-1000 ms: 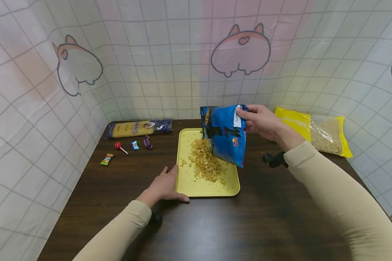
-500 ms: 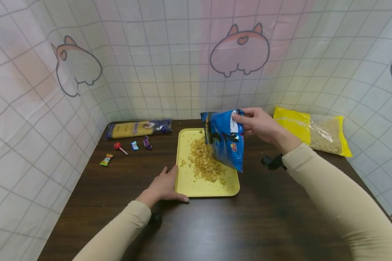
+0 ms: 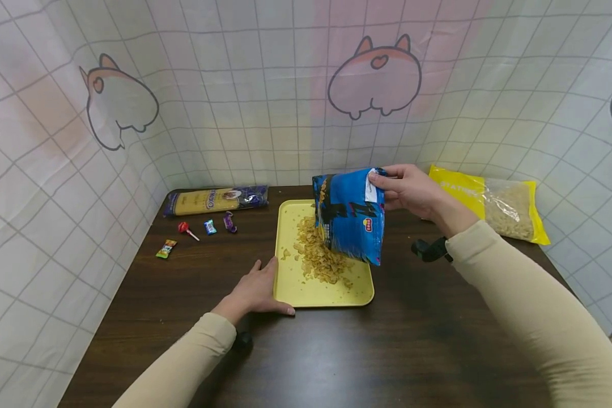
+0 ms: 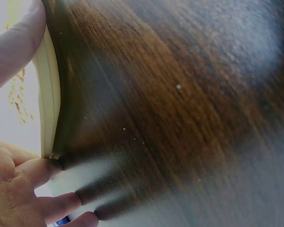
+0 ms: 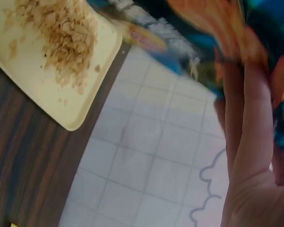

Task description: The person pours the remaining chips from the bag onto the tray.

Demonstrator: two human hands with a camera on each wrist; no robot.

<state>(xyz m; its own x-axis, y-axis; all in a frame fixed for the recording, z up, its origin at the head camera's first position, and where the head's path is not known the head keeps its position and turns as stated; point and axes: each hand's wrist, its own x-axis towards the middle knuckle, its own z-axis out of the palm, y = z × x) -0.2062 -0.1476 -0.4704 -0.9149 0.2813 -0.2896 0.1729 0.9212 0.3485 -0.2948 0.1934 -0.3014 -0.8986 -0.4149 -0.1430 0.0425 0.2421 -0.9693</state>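
Observation:
A blue chip bag [image 3: 354,226] hangs tilted over a yellow tray [image 3: 293,294], its upper right corner pinched between the thumb and fingers of my right hand [image 3: 415,195]. Below and left of the bag, crushed chips [image 3: 326,263] lie heaped in the tray's middle, partly hidden by it. My left hand [image 3: 257,289] lies at the tray's near left corner, fingers spread along the left edge and thumb straight by the front edge. In the left wrist view, the thumb [image 4: 19,45] overlaps the rim and fingertips meet the table. The right wrist view shows fingers [image 5: 257,113] against the bag.
A spaghetti pack [image 3: 216,201] lies at the back left. Before it are a red lollipop [image 3: 185,227], a blue-wrapped candy [image 3: 211,226], a purple-wrapped candy [image 3: 230,222] and a green-orange candy [image 3: 166,249]. A yellow pasta bag [image 3: 489,204] lies back right. Gridded curtains [image 3: 265,113] surround the table.
The blue bag dips slightly and shifts left, then rises and swings back right with my right hand. My left hand stays at the tray corner, and the chip heap looks the same.

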